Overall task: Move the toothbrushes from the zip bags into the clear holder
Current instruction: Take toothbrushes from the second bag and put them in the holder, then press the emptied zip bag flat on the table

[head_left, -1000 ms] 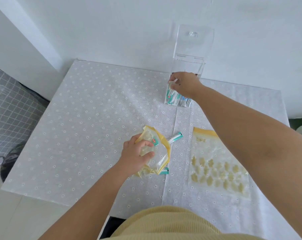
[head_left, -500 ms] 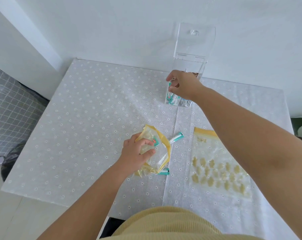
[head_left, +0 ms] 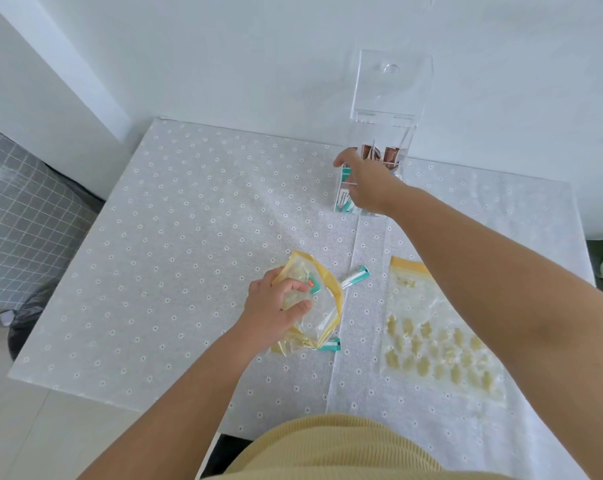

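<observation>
Two zip bags are lying toward the near edge of the tabletop [head_left: 175, 209]. The left hand [head_left: 276, 310] is clamping the open bag [head_left: 319, 306], fingers closed on its crumpled mouth. At least two wrapped toothbrushes appear to remain there: one [head_left: 353, 278] is sticking out past the bag's far side, another [head_left: 329, 346] is showing at its near corner. The second bag [head_left: 438, 334], flat nearer the right edge, seems to hold no toothbrushes, though this is not certain. The right hand [head_left: 369, 187] is reaching over the clear holder [head_left: 379, 133] at the far edge, its lid standing open; whether its fingers are holding anything cannot be told. Some teal-wrapped toothbrushes [head_left: 345, 199] are already standing in the holder's front compartment. Judged status: partly complete, one bag left to finish.
</observation>
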Available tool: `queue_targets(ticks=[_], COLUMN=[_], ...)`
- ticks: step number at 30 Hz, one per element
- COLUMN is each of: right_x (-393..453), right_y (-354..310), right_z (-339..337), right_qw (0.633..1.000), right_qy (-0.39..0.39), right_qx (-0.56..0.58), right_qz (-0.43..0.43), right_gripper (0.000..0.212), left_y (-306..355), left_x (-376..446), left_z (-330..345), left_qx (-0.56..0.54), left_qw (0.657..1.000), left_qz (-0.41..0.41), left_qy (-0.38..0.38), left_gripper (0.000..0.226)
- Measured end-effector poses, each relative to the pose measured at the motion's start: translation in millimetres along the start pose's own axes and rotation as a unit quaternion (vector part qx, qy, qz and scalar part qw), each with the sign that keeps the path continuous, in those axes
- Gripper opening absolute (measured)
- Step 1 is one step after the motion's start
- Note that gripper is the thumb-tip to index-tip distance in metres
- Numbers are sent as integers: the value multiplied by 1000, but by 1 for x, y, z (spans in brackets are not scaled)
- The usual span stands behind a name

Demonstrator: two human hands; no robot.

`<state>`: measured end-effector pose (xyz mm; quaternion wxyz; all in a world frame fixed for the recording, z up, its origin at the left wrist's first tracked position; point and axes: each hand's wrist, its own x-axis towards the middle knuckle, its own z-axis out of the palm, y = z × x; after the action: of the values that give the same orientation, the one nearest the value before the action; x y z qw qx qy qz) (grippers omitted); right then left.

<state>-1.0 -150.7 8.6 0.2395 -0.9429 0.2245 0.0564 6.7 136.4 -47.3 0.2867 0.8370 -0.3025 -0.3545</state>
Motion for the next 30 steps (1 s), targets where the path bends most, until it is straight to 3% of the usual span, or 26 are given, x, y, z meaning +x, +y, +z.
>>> queue_targets(ticks=[5,7,9,12,15,18,21,23,24,26,28,30], right_x=[-30,-52,-78,-119,-160,-188,-195,-194,-194,-197,-201,-204], right_y=[4,2,-3,-14,-30,-38,-40,-39,-37,-33,-31,-33], right_z=[-2,8,23,50,76,101,115,115,114,111,108,106], right_qw=[987,982,982,976,963,976,974,950,933,890,855,811], right_qy=[139,160,137,40,-50,-102,-44,-1,9,23,47,76], right_qx=[81,101,132,215,264,190,217,286,321,402,465,539], right_qz=[-21,-21,-12,4,-16,-32,41,124,162,215,224,215], right_gripper=[31,24,18,9,40,56,19,2,6,13,17,18], left_y=[2,3,4,10,19,28,34,37,34,27,23,21], left_x=[-2,-2,-3,-6,-6,-6,-11,-18,-19,-20,-25,-29], left_z=[-1,-1,-2,-3,-5,-10,-10,-7,-4,1,7,13], left_qx=[-13,-7,0,-13,-50,-103,-183,-253,-251,-205,-267,-374], left_qw=[1000,999,998,997,995,988,978,960,955,951,925,894], left_qz=[4,3,-3,-8,-28,-59,-46,-9,-8,-83,-193,-197], left_qy=[16,43,63,77,87,97,92,124,161,216,189,146], left_gripper=[25,31,39,48,50,49,44,40,42,54,73,81])
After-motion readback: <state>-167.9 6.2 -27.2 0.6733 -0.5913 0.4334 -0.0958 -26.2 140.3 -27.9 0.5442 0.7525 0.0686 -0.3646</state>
